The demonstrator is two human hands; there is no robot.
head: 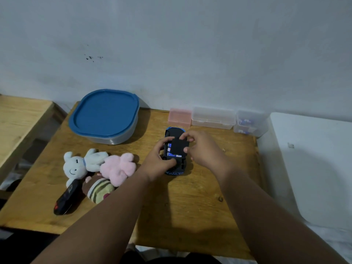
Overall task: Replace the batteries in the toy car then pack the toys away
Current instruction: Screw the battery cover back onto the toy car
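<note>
Head view: the toy car [183, 165] lies upside down near the middle of the wooden surface [181, 206], just in front of the far row of boxes. The left hand [158, 157] grips the car by its left flank, fingers curled over the edge and thumb on the underside. The right hand [202, 147] pinches the black battery cover [180, 147], which sits partly over the compartment and is not seated. Batteries [168, 149] show in the uncovered strip; whether they are the fresh set cannot be told. Judgement: the battery step is near its close, with the cover to be fitted; packing is not begun. The blue-lidded container [104, 117] stands at the far left with its lid on, and the lid must come off before anything goes in. Awaiting packing at the left: a white rabbit [76, 164], a pink plush [119, 166], a striped doll [99, 189] and a black remote [66, 199], touching in a heap. At the far edge: a pink box [180, 116], a clear box [213, 118], and a second clear box [249, 121] with blue items inside, possibly batteries. Nothing lies between the car and the container.
</note>
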